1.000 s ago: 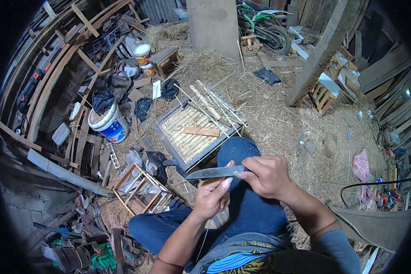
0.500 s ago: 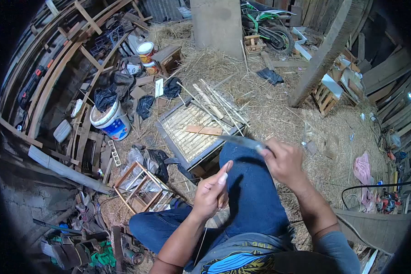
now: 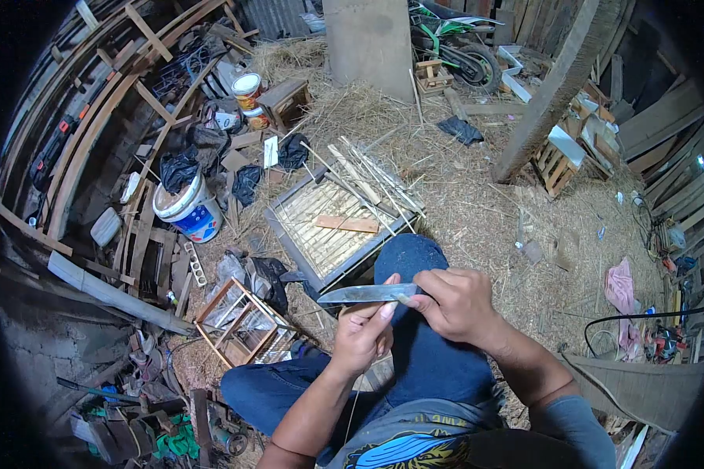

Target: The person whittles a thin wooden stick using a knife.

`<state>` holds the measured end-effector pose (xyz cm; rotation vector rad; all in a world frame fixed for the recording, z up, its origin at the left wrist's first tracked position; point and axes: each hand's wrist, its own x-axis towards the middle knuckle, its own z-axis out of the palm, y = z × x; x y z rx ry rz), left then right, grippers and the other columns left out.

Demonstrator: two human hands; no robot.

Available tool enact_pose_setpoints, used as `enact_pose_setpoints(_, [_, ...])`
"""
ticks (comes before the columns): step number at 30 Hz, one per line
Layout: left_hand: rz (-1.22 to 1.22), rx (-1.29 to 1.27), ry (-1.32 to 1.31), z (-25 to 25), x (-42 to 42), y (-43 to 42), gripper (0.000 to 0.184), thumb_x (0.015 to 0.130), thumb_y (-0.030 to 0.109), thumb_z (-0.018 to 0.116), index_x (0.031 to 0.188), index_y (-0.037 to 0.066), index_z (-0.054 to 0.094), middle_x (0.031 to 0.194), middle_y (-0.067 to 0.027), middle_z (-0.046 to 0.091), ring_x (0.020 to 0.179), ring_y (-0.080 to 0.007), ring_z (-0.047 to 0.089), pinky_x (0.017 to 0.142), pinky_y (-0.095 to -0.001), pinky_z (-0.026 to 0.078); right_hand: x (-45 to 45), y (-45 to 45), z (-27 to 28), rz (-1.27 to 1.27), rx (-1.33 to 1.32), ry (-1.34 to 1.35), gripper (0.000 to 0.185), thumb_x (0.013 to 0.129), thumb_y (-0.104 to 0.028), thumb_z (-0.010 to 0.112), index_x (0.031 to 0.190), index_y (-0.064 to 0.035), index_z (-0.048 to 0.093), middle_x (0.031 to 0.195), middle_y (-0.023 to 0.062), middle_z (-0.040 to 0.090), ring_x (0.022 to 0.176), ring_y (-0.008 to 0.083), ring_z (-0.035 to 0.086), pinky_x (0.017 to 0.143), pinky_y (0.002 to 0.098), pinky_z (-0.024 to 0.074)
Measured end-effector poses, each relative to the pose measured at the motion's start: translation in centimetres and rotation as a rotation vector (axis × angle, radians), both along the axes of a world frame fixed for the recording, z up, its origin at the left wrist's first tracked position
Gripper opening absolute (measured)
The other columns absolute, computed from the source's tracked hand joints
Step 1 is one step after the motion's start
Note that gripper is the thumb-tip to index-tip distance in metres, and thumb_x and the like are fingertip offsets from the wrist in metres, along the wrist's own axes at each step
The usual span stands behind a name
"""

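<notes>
A knife [image 3: 360, 295] lies level above my raised knee, its blade pointing left. My right hand [image 3: 457, 303] is wrapped round its handle. Just under the blade, my left hand [image 3: 361, 336] is pinched closed, thumb up, on a thin strip [image 3: 354, 406] that hangs down toward my lap. The strip's upper end is hidden by the fingers and blade. Beyond the knee stands a slatted table [image 3: 309, 242] with a short board [image 3: 346, 224] and several thin sticks [image 3: 360, 176] on it.
At the left are a white bucket [image 3: 186, 209] and a small wooden frame [image 3: 242, 322]. A wooden post [image 3: 551, 94] rises at the right, with a motorbike [image 3: 465, 55] behind. Straw covers the floor [image 3: 477, 211]. A pink cloth [image 3: 620, 293] lies far right.
My right hand swung the knife up and away to the right, then brought it back over my left hand. My left hand has stayed nearly still.
</notes>
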<state>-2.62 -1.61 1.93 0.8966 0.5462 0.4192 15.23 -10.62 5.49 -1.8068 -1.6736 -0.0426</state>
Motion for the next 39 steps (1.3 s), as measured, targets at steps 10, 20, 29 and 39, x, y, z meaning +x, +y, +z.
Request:
enact_pose_setpoints(10, [-0.044, 0.12, -0.003, -0.1, 0.2, 0.0, 0.041, 0.101, 0.012, 0.055, 0.141, 0.002, 0.052, 0.092, -0.002, 0.07, 0.046, -0.0018, 0.043, 0.043, -0.0199, 0.037, 0.7, -0.5, 0.5, -0.065, 0.068, 0.036, 0.029, 0.091, -0.039, 0.064, 0.08, -0.0127, 0.058, 0.064, 0.0064, 0.059, 0.056, 0.0269, 0.062, 0.048, 0.0402, 0.0449])
enact_pose_setpoints(20, [-0.067, 0.034, -0.044, 0.3, -0.3, 0.0, 0.042, 0.1, 0.011, 0.056, 0.141, 0.002, 0.052, 0.074, 0.0026, 0.063, 0.046, -0.0015, 0.042, 0.042, -0.0206, 0.036, 1.6, 0.1, -0.9, -0.129, 0.004, -0.013, 0.03, 0.092, -0.04, 0.063, 0.079, -0.0134, 0.058, 0.064, 0.0071, 0.059, 0.055, 0.0266, 0.062, 0.046, 0.0385, 0.0447])
enact_pose_setpoints(29, [-0.013, 0.249, 0.062, 0.0, 0.1, -0.2, 0.043, 0.098, 0.01, 0.06, 0.138, -0.003, 0.053, 0.068, 0.0001, 0.059, 0.044, -0.0052, 0.043, 0.043, -0.0219, 0.036, -0.1, -0.4, -0.3, 0.004, 0.048, 0.036, 0.026, 0.09, -0.039, 0.065, 0.084, -0.0139, 0.06, 0.065, 0.0062, 0.058, 0.057, 0.0269, 0.062, 0.048, 0.04, 0.0447])
enact_pose_setpoints(39, [0.136, 0.209, 0.146, -0.7, -2.8, 2.1, 0.041, 0.102, 0.022, 0.054, 0.137, 0.0, 0.055, 0.053, 0.0044, 0.047, 0.039, -0.0047, 0.039, 0.04, -0.0226, 0.033, 0.2, 3.0, -1.0, -0.164, -0.131, 0.272, 0.024, 0.099, -0.032, 0.057, 0.103, -0.0079, 0.058, 0.078, 0.0164, 0.067, 0.071, 0.0393, 0.066, 0.059, 0.0473, 0.0484])
